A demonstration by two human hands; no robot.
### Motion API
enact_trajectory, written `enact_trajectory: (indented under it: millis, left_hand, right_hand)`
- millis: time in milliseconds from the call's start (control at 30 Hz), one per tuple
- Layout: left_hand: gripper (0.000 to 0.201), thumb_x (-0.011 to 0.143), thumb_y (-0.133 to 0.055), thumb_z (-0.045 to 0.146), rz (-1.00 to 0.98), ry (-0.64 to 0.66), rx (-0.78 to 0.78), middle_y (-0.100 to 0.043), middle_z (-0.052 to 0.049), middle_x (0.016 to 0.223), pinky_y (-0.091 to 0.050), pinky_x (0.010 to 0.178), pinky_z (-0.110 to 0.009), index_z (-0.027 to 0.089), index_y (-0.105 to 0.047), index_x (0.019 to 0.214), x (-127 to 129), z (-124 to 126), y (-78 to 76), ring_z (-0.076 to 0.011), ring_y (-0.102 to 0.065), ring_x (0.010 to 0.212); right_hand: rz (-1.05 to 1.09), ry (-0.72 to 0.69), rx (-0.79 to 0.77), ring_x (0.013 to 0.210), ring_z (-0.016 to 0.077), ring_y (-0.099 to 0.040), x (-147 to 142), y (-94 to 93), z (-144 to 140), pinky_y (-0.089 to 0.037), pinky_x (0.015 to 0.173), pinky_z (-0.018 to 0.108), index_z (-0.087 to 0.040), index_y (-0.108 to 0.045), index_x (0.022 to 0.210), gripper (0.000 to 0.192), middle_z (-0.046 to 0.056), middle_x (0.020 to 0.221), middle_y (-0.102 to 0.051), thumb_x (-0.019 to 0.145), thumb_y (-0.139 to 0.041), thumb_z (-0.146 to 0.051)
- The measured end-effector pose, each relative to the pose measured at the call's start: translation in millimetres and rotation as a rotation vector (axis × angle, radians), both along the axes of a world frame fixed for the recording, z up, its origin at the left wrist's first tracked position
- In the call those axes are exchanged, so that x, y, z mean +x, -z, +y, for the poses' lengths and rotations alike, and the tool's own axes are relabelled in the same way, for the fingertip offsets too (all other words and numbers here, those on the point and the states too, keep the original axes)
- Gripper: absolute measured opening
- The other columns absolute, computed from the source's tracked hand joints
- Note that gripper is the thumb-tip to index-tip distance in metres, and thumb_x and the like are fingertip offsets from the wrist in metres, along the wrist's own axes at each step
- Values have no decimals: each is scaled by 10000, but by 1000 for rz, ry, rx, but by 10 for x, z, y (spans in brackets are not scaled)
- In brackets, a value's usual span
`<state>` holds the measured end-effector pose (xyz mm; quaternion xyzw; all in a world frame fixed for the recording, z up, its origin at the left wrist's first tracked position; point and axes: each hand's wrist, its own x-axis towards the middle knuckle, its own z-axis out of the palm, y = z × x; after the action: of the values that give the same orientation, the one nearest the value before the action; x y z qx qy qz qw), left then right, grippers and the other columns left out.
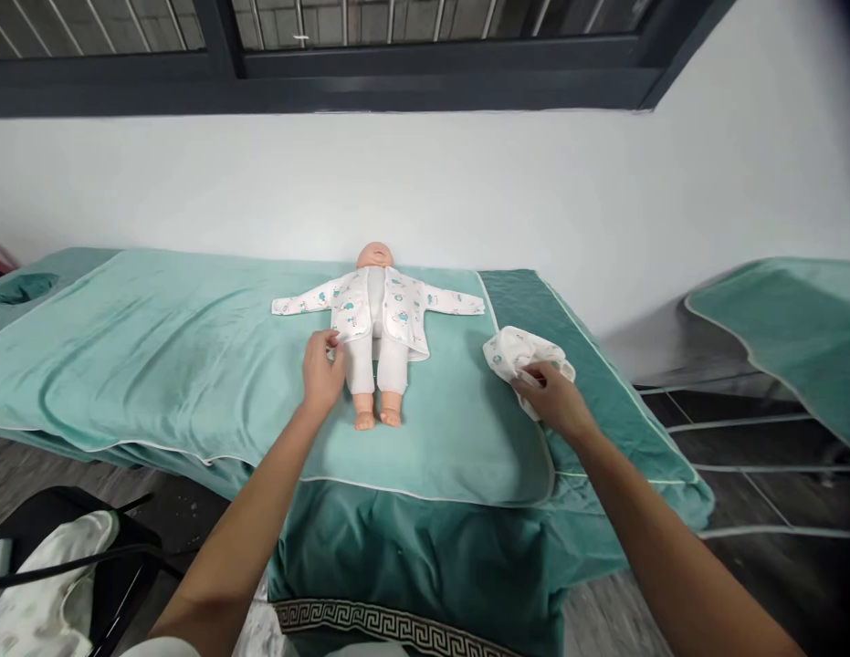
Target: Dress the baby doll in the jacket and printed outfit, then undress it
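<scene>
Your left hand (323,371): bare, no glove, ring or watch visible. Your right hand (553,399): same, bare. Both your forearms uncovered to near frame edge, no sleeves showing. Sliver of white cloth at your left elbow, too little to identify.

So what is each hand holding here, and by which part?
The right hand grips the crumpled white printed garment at its near edge. The left hand touches the hem of the doll's open white printed jacket; a real grip cannot be told.

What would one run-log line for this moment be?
left hand: at doll hip | right hand: on folded garment | bed: green cover
</scene>
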<state>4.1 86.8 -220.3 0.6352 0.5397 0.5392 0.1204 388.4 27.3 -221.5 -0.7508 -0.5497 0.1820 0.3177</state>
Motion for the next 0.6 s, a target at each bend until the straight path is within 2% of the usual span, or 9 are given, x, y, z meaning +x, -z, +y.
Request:
enact_trajectory:
  millis: [100,200,267,300,367,433,467,600]
  left_hand:
    - [214,896,-536,260,-121,272,-152,-641,-53,1019,-461,905,-334,205,-568,1100,246,-169,-330,-176,-607,965]
    - [371,891,-597,379,-331,655,-499,-650,-73,1064,-490,882,-347,199,-524,1207,473,-375,-546,-180,-654,942]
    - [566,842,-674,416,-417,794,-674,-619,-107,1170,-513,837,-342,206,-454,1319,570,-496,-609,-187,-666,937]
    - [652,807,-719,411,-437,796,-711,-589,-122,1232,-519,811,-330,215,-426,1356,597,-543,-626,-186,-662,938]
    - [755,741,-789,375,-464,686,-692,-517,-139,1337,-519,769,-292,236,-412,1380,613,-606,-653,-176,-645,957]
    - [778,721,-805,382,-534,538,-637,-480,-138,1380,-511,722,-258,258,-409,1380,592,-622,-687,-174,-642,971]
    - [755,736,-790,417,-588,507,-628,-489,-135,1376,-509,700,-250,266,-411,1371,576,-613,-705,-179,-651,969]
    - [580,784,-701,555,-861,647,-781,-626,-117,1210,-541,670,-299,228,-519,1227,538,-500,-738,-195,-688,849]
  right_hand:
    - [632,-164,42,655,177,-528,-314,-409,-22,-426,572,298,-236,-565,898,282,14,785,-574,758,-669,-458]
    - [885,-377,63,639,153,-511,-756,-934,-186,-393,540,267,-234,-604,977,294,9,819,-592,738,-689,-385]
    - [996,-514,98,668,161,-534,-1011,-1274,-316,-409,564,273,-230,-601,992,309,19,862,-615,721,-688,-351]
    - [1041,-574,121,675,162,-537,-1111,-1423,-374,-412,574,277,-230,-599,959,270,21,862,-617,727,-677,-344]
    - [1091,-679,132,655,162,-525,-1248,-1660,-464,-399,561,281,-232,-588,891,195,23,823,-606,748,-652,-349]
    - [1096,-743,121,638,167,-515,-1316,-1811,-517,-399,560,295,-240,-582,873,168,25,792,-598,756,-629,-350]
    - [1088,-765,117,645,175,-523,-1332,-1858,-532,-411,574,307,-244,-583,886,172,27,788,-602,753,-620,-346]
    - [1026,-867,55,711,197,-575,-1336,-1937,-547,-434,639,321,-233,-588,916,217,27,795,-627,713,-608,-305]
